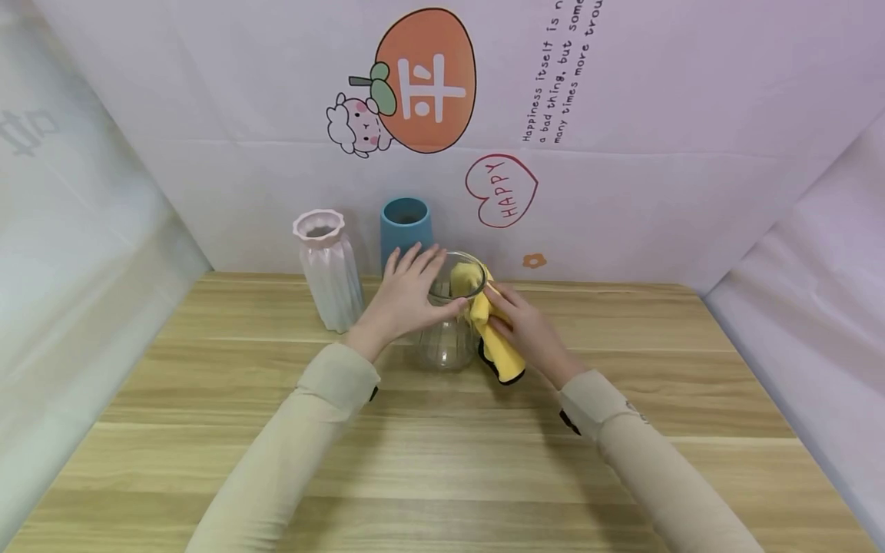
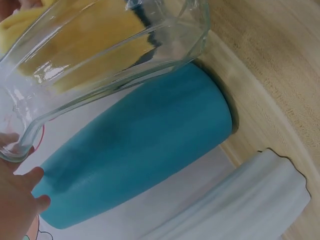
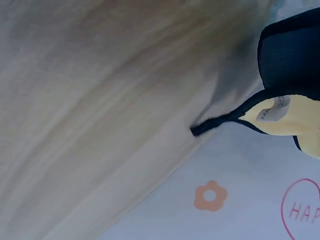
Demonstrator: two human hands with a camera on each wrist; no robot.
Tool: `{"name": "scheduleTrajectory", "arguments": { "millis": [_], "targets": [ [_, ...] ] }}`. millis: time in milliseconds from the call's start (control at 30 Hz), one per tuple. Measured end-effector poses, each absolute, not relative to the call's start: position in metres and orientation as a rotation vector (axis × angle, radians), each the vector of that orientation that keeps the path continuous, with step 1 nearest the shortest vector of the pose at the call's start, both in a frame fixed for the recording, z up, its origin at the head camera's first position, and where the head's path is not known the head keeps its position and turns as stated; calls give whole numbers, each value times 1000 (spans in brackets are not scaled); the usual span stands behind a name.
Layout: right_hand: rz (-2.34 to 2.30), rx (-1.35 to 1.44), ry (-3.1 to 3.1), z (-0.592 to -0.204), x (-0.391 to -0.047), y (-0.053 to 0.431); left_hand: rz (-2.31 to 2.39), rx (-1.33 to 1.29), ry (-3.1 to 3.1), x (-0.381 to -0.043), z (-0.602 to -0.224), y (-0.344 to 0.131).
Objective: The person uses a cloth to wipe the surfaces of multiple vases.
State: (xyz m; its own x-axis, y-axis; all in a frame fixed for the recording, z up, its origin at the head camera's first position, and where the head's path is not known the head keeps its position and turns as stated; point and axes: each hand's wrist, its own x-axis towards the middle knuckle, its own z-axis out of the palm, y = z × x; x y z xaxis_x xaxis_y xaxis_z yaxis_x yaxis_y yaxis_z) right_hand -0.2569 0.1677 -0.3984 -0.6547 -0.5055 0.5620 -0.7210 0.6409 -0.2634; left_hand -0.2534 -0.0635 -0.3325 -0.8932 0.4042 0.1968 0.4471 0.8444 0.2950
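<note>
A clear ribbed glass vase (image 1: 445, 347) stands upright on the wooden table. My left hand (image 1: 406, 298) holds it by the rim, thumb in front and fingers spread at the back. With the right hand (image 1: 527, 326) I grip a yellow cloth (image 1: 503, 355) with dark edging against the vase's right side, some of it at the rim. Through the glass (image 2: 170, 42) in the left wrist view, the cloth shows yellow. The right wrist view catches a hanging part of the cloth (image 3: 306, 120) with its dark side and a small label; the right hand is out of that frame.
A blue vase (image 1: 406, 230) stands right behind the left fingers, partly hidden by them. Left of it is a pleated white-pink vase (image 1: 330, 284). A printed fabric backdrop (image 1: 622, 207) rises at the table's (image 1: 442, 461) back edge, with white fabric at both sides.
</note>
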Motion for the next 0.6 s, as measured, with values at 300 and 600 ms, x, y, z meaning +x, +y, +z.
{"name": "scheduleTrajectory", "arguments": {
  "millis": [300, 600],
  "targets": [
    [495, 950, -2702, -418, -255, 179, -528, -689, -2888, -254, -331, -65],
    [612, 911, -2649, -412, -258, 179, -463, -634, -2859, -252, -332, -65]
  ]
}}
